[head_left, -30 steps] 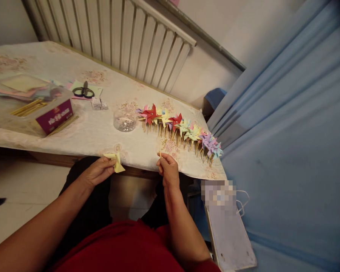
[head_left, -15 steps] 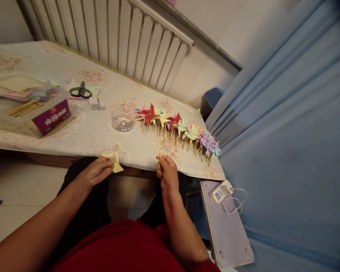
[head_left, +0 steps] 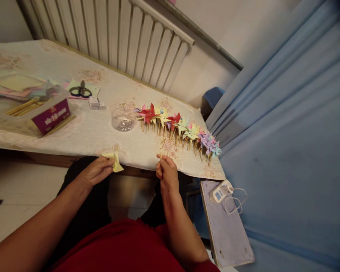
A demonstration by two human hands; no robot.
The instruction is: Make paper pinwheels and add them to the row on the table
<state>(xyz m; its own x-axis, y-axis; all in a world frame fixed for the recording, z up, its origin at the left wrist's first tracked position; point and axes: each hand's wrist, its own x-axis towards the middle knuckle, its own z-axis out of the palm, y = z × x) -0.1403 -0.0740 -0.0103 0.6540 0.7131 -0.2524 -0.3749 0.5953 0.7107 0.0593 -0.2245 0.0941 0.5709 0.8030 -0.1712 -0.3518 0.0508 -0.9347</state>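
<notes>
A yellow paper pinwheel point(head_left: 117, 163) is pinched in the fingers of my left hand point(head_left: 99, 170), at the table's front edge. My right hand point(head_left: 167, 172) is closed on a thin wooden stick point(head_left: 161, 155), whose tip shows above the thumb; the rest of it is hidden by the fingers. Beyond my hands a round clear dish point(head_left: 123, 123) holds small shiny pins. A long row of finished pinwheels point(head_left: 174, 121) in red, yellow, green, purple and blue lies on the table to the right of the dish, their sticks pointing toward me.
A clear plastic box point(head_left: 25, 109) with coloured paper and sticks sits at the left on the flowered tablecloth point(head_left: 93, 130). Near it are black scissors point(head_left: 81, 90) on paper and small white boxes point(head_left: 96, 103). A white power adapter point(head_left: 221, 191) rests on a stool point(head_left: 229, 234) at the right.
My right thumb and the stick have shifted very slightly. My left hand and the yellow pinwheel have stayed in place.
</notes>
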